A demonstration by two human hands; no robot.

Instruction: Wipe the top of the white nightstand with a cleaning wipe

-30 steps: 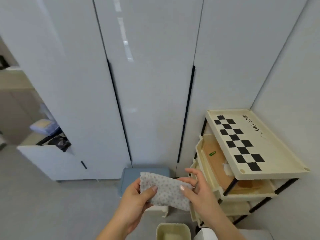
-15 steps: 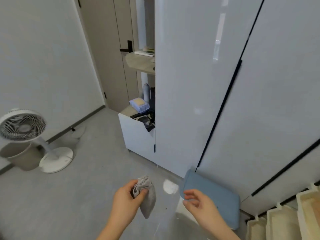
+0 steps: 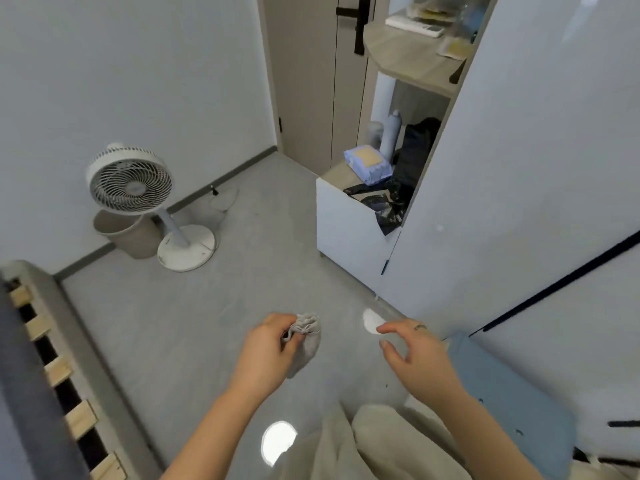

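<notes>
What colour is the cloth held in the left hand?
The cloth is light grey, clearest in the head view.

Bright, even indoor light, two white glare spots on the glossy grey floor (image 3: 173,323), a pale sheen on the wardrobe door (image 3: 519,150), soft shadows, wide-angle bending at the edges, slight blur throughout.

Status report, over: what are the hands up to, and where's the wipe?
Left hand grips the bunched grey wipe. Right hand open, empty. White nightstand ahead, not yet touched; blue packet and black bag sit on its top.
</notes>
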